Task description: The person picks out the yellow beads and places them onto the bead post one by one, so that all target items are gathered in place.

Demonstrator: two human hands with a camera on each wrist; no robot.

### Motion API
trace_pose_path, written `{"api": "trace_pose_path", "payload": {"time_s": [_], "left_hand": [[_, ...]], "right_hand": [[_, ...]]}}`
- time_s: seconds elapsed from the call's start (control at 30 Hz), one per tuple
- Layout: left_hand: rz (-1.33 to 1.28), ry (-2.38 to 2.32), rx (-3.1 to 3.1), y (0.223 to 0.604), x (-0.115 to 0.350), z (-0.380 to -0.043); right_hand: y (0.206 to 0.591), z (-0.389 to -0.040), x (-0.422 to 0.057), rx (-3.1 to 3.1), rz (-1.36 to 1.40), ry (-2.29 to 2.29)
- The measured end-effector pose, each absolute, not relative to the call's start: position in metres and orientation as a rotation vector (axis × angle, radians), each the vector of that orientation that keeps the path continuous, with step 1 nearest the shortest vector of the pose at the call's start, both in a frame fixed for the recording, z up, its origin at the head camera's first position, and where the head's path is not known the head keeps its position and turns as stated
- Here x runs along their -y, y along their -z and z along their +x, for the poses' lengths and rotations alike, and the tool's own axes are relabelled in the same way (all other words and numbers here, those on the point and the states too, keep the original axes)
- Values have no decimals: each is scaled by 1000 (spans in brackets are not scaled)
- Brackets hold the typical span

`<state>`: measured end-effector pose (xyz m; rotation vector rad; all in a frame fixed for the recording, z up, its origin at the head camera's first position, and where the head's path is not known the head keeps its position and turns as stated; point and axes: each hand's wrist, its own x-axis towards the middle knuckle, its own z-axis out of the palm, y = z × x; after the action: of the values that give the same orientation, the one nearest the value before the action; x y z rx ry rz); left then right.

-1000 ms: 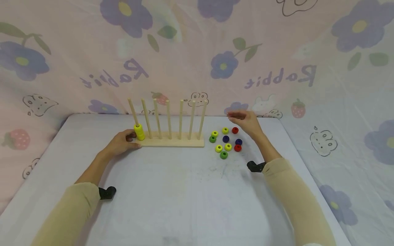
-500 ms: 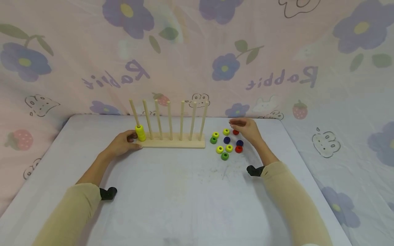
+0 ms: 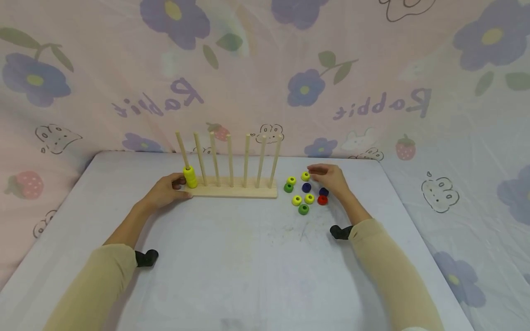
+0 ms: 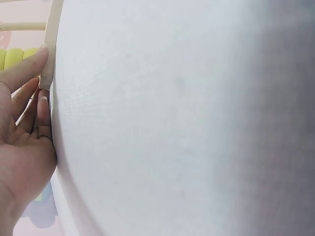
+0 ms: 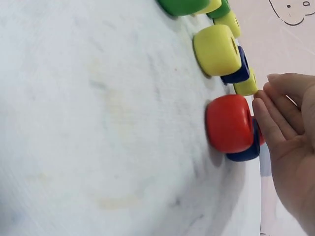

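Note:
My left hand (image 3: 167,189) holds the left end of a wooden peg rack (image 3: 233,192), its thumb along the front of the base. Several yellow beads (image 3: 190,177) are stacked on the leftmost peg; the other pegs are bare. Over the far right of the loose beads is my right hand (image 3: 331,178), fingers extended, with no bead seen between them. Its fingertips are close to a yellow bead (image 5: 245,86); whether they touch it I cannot tell. Below the hand are a red bead (image 5: 228,124), a blue bead (image 5: 246,152) and, mostly hidden, another red bead (image 5: 261,133).
More loose beads lie right of the rack, among them a green bead (image 3: 303,209), a yellow bead (image 3: 296,200) and a dark blue bead (image 3: 306,187). A patterned cloth (image 3: 248,69) hangs behind the white table (image 3: 232,257).
My right hand has come down and slightly nearer the beads, and now hides the far red bead in the head view. The left hand stays on the rack's end.

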<state>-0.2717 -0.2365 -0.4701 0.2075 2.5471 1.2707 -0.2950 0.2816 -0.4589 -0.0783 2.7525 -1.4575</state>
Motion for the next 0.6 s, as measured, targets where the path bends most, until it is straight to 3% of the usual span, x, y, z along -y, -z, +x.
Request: {"api": "trace_pose_path", "payload": {"time_s": [0.6], "left_hand": [[214,-1249,-2564,467,235,-270]], "right_hand": [[463,-295,-261,-2774,-94,1269]]}}
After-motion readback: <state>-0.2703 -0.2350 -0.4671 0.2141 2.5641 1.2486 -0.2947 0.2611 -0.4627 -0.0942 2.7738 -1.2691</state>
